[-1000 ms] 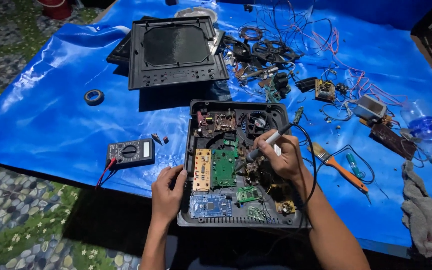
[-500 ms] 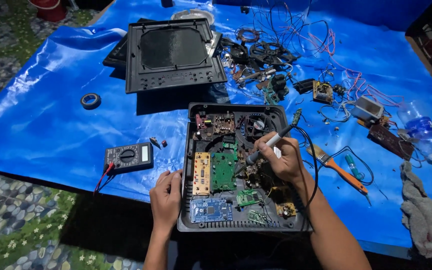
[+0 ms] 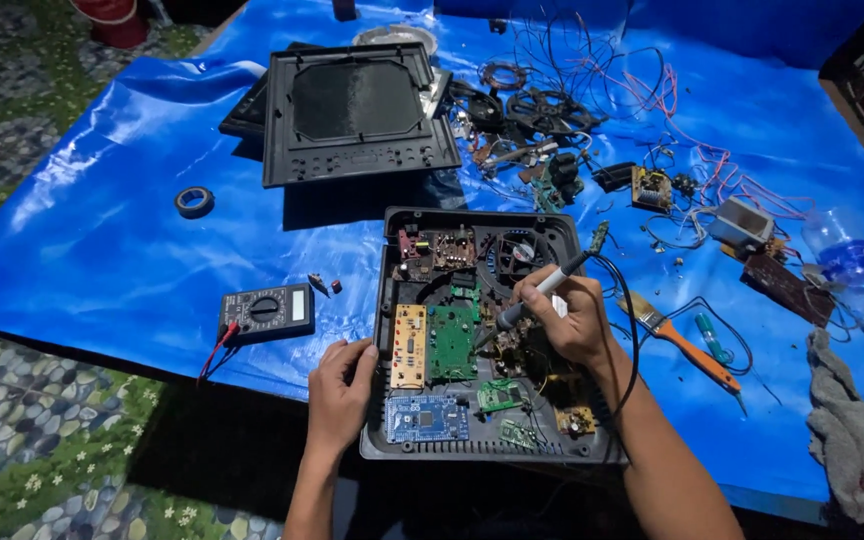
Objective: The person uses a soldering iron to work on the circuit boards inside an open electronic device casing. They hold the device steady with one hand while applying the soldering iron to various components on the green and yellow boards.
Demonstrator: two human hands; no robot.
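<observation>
A blue tarp (image 3: 82,250) covered the table, and on it, close to the person, lay an open black case (image 3: 392,300) packed with circuit boards. Behind it sat the removed black lid (image 3: 352,110), and to the right a tangle of wires (image 3: 602,100), a paintbrush (image 3: 677,340) with an orange handle and a grey rag (image 3: 857,440). A multimeter (image 3: 267,312) rested left of the case, with a roll of tape (image 3: 194,201) farther off. The left hand (image 3: 340,385) lay curled over the case's left edge, fingers folded loosely against the rim and gripping nothing else, which looked like a sound way to keep the case from sliding. The right hand (image 3: 570,322) was closed in a pen grip round a soldering iron (image 3: 542,292), whose cord looped back over the wrist; its tip pointed down and left, near the right edge of the green board (image 3: 450,340) in the middle of the case. Whether the tip touched the board could not be told. To do this well, it seemed wise to rest the heel of the right hand on the case for steadiness, keep the tip on one joint only, and hold the cord away from the small boards (image 3: 497,395) near the front, where it might snag. The yellow board (image 3: 409,345) and the blue board (image 3: 427,418) lay close by the left hand's knuckles, so that hand was best kept on the rim.
</observation>
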